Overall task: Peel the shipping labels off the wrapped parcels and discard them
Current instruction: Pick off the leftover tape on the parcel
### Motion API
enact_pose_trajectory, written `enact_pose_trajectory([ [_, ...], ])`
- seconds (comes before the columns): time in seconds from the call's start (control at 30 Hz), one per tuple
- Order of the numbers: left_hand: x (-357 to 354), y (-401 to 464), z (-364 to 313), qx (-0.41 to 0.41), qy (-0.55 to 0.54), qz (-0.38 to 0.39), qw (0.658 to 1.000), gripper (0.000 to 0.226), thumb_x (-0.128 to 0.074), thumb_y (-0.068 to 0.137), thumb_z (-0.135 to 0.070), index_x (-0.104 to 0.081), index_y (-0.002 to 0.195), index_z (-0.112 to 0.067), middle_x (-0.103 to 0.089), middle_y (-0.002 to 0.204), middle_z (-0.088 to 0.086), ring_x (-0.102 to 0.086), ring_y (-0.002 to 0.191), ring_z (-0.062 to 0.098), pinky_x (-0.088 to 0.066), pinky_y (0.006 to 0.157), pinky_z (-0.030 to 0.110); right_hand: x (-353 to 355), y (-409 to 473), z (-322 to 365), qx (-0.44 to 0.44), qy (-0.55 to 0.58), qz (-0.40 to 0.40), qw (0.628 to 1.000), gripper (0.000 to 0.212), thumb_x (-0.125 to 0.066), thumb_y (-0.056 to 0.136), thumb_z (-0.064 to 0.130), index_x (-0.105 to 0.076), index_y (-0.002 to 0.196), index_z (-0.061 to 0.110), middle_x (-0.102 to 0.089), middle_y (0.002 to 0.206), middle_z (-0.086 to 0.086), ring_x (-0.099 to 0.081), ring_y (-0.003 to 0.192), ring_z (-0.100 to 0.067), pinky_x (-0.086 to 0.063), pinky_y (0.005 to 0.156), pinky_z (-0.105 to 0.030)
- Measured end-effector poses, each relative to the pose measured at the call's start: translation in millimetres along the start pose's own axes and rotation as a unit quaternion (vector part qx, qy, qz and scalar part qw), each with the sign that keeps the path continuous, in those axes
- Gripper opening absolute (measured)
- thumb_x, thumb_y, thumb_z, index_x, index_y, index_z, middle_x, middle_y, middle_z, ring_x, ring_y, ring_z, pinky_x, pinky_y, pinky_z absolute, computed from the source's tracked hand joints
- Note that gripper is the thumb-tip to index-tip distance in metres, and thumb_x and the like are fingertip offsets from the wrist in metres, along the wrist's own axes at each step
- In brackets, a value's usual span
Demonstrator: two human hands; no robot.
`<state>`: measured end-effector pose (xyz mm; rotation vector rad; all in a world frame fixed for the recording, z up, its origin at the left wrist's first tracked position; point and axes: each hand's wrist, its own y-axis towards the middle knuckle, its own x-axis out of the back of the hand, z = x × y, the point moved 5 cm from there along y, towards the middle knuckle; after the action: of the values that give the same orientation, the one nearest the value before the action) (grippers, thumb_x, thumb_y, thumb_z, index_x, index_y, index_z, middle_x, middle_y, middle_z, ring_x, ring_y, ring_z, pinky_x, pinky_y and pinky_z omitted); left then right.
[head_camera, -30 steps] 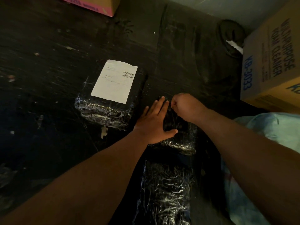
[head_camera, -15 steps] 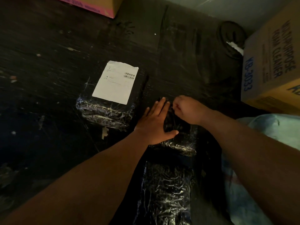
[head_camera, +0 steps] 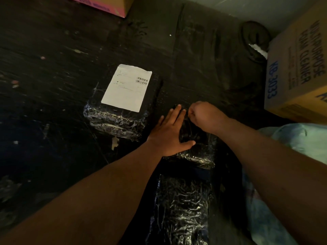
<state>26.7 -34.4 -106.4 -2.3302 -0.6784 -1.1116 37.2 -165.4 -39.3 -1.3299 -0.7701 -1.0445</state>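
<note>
Head view: dark, scuffed, speckled surface [head_camera: 53,50], dim room. Centre-left, a black crinkly-wrapped parcel [head_camera: 116,119] w/ white rectangular shipping label [head_camera: 126,87] on top. Centre, left hand [head_camera: 170,133] flat, fingers straight, pressing a second glossy parcel [head_camera: 196,152]; right hand [head_camera: 205,115] curled, pinching its wrap. Cardboard box [head_camera: 299,76] upper right.

Dark, perhaps wooden floor [head_camera: 53,50] under wrapped parcels [head_camera: 113,121], boxes [head_camera: 299,76].
</note>
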Motion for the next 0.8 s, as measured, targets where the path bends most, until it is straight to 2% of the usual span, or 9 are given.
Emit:
enact_pose_trajectory([
  [0.13,0.7,-0.6,-0.1,-0.002,-0.002,-0.001,1.0,0.112,-0.051,0.084,-0.078,0.012,0.16,-0.025,0.027,0.165,-0.01,0.016,0.154,0.014,0.003,0.124,0.041,0.9,4.2,6.3,0.019,-0.029,0.022,0.999,0.017,-0.053,0.095,0.017,-0.062,0.095,0.003,-0.06,0.096,-0.015,-0.058,0.081,-0.026,-0.043,0.068,-0.033],
  [0.33,1.6,-1.1,-1.5,-0.002,-0.006,-0.005,1.0,0.113,-0.055,0.084,-0.076,0.01,0.16,-0.024,0.025,0.166,-0.009,0.013,0.154,0.015,0.001,0.125,0.043,0.9,0.9,-6.7,0.06,0.021,0.034,0.997,0.011,-0.055,0.09,0.017,-0.056,0.079,0.016,-0.056,0.083,-0.003,-0.059,0.08,-0.025,-0.048,0.071,-0.036],
  [0.43,-0.3,0.0,-0.4,-0.005,-0.002,-0.005,1.0,0.113,-0.053,0.083,-0.077,0.011,0.16,-0.024,0.026,0.166,-0.009,0.013,0.154,0.015,0.0,0.125,0.044,0.8,-4.3,-16.2,0.045,0.06,0.006,0.997,0.013,-0.052,0.093,0.013,-0.057,0.084,0.021,-0.056,0.088,0.002,-0.057,0.078,-0.015,-0.042,0.069,-0.027],
  [0.53,-0.5,0.2,0.3,-0.004,-0.007,-0.001,1.0,0.113,-0.053,0.083,-0.077,0.012,0.16,-0.025,0.027,0.165,-0.009,0.014,0.154,0.015,0.001,0.125,0.044,0.4,-5.6,-18.1,0.036,0.065,-0.003,0.997,0.012,-0.053,0.095,0.013,-0.064,0.092,0.019,-0.056,0.093,0.003,-0.053,0.073,-0.007,-0.039,0.07,-0.023],
  [0.7,0.2,-0.8,-0.3,-0.002,-0.012,0.0,1.0,0.113,-0.055,0.084,-0.075,0.011,0.16,-0.025,0.027,0.165,-0.009,0.015,0.154,0.014,0.002,0.125,0.043,-2.8,-0.8,-10.9,0.027,0.026,-0.007,0.999,0.013,-0.056,0.094,0.021,-0.067,0.096,0.014,-0.064,0.099,-0.008,-0.062,0.091,-0.025,-0.051,0.082,-0.036],
  [0.8,0.2,-0.4,-0.4,-0.003,-0.012,0.001,1.0,0.113,-0.055,0.084,-0.075,0.012,0.16,-0.025,0.028,0.165,-0.01,0.015,0.154,0.014,0.002,0.125,0.043,-3.6,-1.6,-2.7,0.033,0.013,0.01,0.999,0.014,-0.054,0.094,0.019,-0.064,0.092,0.01,-0.06,0.096,-0.011,-0.06,0.087,-0.027,-0.045,0.074,-0.032],
])
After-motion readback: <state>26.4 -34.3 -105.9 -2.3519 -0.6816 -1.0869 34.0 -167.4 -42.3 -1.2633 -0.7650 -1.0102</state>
